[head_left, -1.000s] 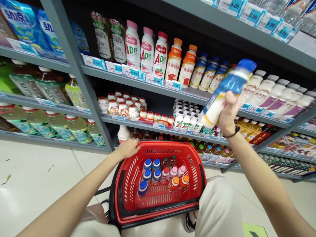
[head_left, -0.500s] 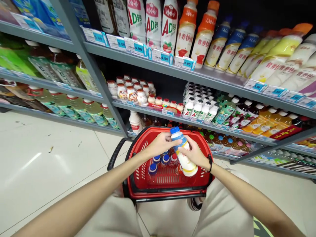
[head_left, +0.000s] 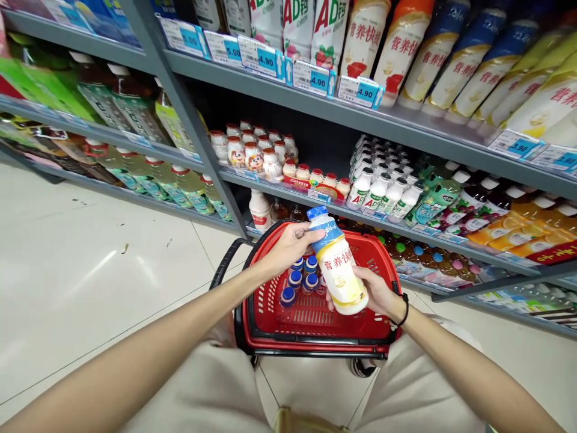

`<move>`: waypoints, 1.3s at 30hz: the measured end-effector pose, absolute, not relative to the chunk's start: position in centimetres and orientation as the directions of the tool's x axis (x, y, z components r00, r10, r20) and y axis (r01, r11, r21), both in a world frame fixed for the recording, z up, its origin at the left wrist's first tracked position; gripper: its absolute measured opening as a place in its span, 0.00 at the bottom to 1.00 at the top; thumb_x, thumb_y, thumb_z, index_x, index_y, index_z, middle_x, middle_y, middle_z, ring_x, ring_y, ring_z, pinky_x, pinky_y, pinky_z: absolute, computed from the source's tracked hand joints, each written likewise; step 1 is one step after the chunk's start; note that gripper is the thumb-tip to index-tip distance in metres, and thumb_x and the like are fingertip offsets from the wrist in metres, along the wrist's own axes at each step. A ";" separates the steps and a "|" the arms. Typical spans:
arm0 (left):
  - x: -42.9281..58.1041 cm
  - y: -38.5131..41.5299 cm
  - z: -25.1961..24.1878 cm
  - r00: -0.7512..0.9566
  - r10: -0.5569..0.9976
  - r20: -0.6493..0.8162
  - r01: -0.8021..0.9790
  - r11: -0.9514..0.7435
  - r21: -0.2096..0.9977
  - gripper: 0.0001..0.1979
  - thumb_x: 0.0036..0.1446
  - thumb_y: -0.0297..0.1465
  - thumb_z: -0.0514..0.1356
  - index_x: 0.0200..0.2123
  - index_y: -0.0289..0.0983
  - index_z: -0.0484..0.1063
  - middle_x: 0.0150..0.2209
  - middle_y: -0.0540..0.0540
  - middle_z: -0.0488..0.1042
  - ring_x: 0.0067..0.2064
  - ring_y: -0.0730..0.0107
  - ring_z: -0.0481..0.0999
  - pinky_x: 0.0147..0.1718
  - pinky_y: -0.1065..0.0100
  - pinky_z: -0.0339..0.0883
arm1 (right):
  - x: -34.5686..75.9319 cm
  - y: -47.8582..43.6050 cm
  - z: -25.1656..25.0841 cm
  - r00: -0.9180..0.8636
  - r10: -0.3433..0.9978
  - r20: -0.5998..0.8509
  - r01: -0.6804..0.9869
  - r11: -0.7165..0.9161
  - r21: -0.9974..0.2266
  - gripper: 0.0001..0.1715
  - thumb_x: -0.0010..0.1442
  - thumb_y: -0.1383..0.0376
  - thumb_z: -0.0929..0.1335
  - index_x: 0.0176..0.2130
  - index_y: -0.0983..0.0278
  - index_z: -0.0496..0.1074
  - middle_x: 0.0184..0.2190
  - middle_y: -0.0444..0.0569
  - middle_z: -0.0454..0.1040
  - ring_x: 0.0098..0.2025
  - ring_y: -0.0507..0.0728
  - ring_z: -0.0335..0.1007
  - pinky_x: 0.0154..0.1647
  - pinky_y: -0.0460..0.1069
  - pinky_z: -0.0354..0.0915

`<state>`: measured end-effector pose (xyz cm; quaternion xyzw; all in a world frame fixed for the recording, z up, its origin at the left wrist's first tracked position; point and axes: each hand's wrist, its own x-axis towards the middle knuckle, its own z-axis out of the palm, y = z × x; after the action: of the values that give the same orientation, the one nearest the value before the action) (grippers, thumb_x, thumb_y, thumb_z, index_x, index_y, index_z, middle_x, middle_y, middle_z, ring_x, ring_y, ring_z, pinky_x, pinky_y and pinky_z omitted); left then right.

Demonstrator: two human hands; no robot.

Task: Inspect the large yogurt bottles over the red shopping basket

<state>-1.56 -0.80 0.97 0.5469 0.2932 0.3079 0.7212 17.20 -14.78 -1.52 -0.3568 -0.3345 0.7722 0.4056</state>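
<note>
Over a red plastic shopping basket point(head_left: 315, 347), in front of the store shelves point(head_left: 406, 129), the left hand point(head_left: 291, 243) and the right hand point(head_left: 376, 290) share one white drink bottle point(head_left: 338, 267) with a blue cap. The step in hand seems to be holding and looking at this bottle, because its label with red characters faces up toward the camera. The left hand closes its fingers round the upper part, near the cap. The right hand curves under the lower body and supports it. Neither hand is spread flat. The bottle's long axis is tilted, with the cap pointing up and left and the base pointing down and right. It is above the inside of the basket, over the small blue-capped bottles point(head_left: 296, 279). In my judgement, the next move calls for a steady grip from both hands, as they share the weight.
</note>
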 end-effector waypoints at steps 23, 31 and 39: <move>-2.5 -1.3 0.1 0.666 0.746 0.010 -0.102 0.077 0.992 0.25 0.48 0.43 0.75 0.40 0.33 0.74 0.40 0.44 0.81 0.41 0.65 0.80 0.43 0.65 0.75 | 17.3 -15.0 -1.4 -0.038 0.954 -0.299 0.112 -0.293 -0.949 0.39 0.50 0.47 0.81 0.53 0.65 0.76 0.49 0.55 0.81 0.45 0.63 0.78 0.46 0.55 0.73; -2.5 -0.7 0.6 0.664 0.746 -0.058 -0.050 0.121 0.991 0.27 0.43 0.46 0.74 0.37 0.32 0.74 0.36 0.43 0.80 0.35 0.65 0.78 0.37 0.66 0.73 | 17.4 -15.5 -0.3 -0.407 0.851 -0.333 -0.254 -0.455 -0.854 0.36 0.53 0.49 0.80 0.55 0.63 0.76 0.47 0.55 0.83 0.48 0.63 0.81 0.50 0.56 0.74; -2.9 -0.6 1.1 0.677 0.735 0.033 -0.055 0.006 0.998 0.24 0.48 0.45 0.73 0.40 0.33 0.73 0.40 0.44 0.79 0.42 0.63 0.79 0.44 0.65 0.73 | 17.5 -15.3 -2.1 -0.108 0.946 -0.306 -0.143 -0.320 -0.937 0.34 0.47 0.49 0.83 0.47 0.65 0.81 0.46 0.54 0.83 0.44 0.62 0.80 0.48 0.55 0.74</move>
<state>-2.87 -0.55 1.13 0.6377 0.2667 0.3009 0.6570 17.54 -15.31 -2.12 -0.5105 -0.3933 0.6318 0.4306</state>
